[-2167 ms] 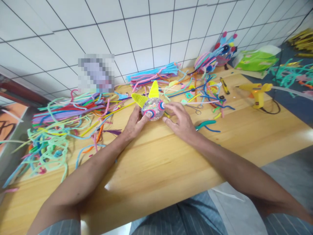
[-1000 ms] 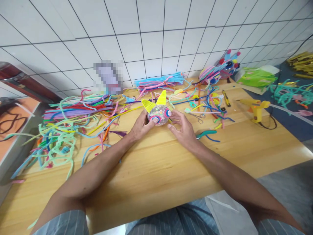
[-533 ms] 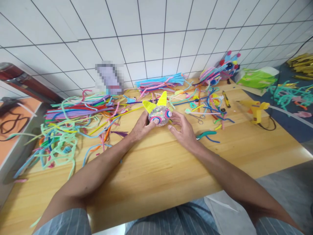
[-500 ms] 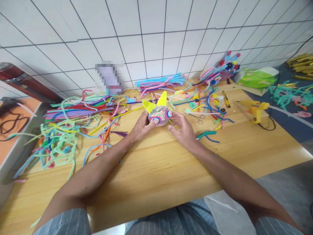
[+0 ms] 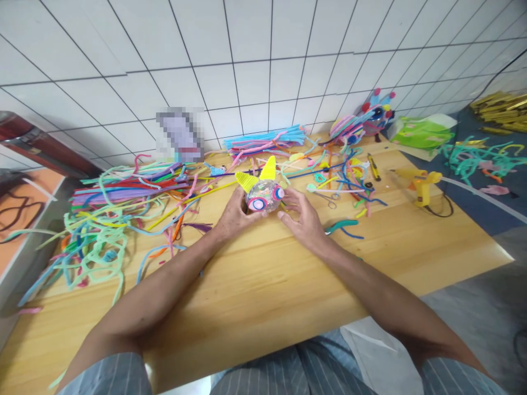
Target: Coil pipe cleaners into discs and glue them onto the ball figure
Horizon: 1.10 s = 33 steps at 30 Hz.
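A clear, glittery ball figure (image 5: 269, 190) is held just above the wooden tabletop, with two yellow fuzzy ears on top and two round pink, blue and white eyes in front. My left hand (image 5: 236, 216) grips its left side, thumb along the bottom front and the other fingers hidden behind it. Beside its right eye is my right hand (image 5: 304, 219), fingers and thumb apart and half curled; whether the fingertips touch the ball I cannot tell. Green-handled pliers (image 5: 343, 226) lie to the right of that hand.
Bundles of pipe cleaners (image 5: 132, 189) and a light green tangle (image 5: 102, 241) cover the left. More pipe cleaners (image 5: 267, 137) lie along the tiled wall. Scissors (image 5: 330, 200), a box cutter (image 5: 374, 167) and a yellow glue gun (image 5: 422, 186) are on the right. A finished-looking figure (image 5: 376, 112) stands behind.
The left thumb has slid down off the left eye to the ball's lower edge, leaving that eye uncovered. The whole view has shifted slightly; the right hand stays beside the ball.
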Each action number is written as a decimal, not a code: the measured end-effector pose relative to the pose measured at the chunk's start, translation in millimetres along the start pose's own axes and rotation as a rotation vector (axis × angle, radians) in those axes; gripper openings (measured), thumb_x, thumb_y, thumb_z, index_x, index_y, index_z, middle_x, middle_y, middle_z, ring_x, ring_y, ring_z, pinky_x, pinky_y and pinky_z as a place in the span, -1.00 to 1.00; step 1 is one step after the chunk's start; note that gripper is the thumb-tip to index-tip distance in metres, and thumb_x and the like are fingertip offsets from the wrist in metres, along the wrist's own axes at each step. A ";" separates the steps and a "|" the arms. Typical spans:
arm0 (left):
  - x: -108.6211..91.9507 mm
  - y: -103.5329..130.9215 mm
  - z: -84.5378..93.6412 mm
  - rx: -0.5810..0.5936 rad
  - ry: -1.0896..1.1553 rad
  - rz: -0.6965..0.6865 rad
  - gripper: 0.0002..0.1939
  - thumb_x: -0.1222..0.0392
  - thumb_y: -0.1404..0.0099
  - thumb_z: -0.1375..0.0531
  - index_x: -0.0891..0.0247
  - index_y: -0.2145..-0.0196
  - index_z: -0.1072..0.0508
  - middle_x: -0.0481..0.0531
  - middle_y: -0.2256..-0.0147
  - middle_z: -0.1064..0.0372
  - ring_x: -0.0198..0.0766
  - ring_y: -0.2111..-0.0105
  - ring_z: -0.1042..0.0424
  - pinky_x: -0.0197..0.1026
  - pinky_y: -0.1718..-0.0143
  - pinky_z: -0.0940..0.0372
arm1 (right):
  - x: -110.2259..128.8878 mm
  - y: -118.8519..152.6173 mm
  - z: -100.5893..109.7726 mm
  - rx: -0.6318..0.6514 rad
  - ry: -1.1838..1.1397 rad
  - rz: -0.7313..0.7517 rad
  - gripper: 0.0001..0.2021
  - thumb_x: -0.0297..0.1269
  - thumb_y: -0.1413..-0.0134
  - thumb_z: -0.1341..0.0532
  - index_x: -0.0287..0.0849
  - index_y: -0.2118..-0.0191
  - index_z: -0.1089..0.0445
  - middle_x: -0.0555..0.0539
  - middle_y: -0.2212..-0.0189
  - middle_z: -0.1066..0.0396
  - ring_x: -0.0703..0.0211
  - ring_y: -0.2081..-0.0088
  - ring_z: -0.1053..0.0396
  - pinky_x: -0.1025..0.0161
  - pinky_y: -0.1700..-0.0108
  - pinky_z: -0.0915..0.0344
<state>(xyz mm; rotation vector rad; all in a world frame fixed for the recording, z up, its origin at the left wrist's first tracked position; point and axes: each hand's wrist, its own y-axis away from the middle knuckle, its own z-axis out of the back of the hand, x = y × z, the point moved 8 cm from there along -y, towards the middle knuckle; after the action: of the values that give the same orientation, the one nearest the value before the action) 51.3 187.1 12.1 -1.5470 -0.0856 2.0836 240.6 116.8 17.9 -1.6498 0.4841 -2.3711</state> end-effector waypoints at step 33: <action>17.1 -9.7 -1.5 0.067 0.081 0.088 -0.12 -0.08 -0.08 -0.55 0.31 -0.22 -0.31 0.27 -0.14 -0.44 0.04 -0.09 -0.51 0.00 -0.11 -0.46 | 16.8 5.1 17.8 -0.121 0.272 0.146 -0.83 -0.15 -0.25 -0.29 -0.05 0.16 -0.31 -0.13 0.13 -0.48 -0.01 0.03 -0.46 0.01 -0.05 -0.41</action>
<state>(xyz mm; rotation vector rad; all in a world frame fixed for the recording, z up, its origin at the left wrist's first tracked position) 52.9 202.7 0.2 -1.6192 0.0819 2.0657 251.3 103.5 36.1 -1.2891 0.7815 -2.5087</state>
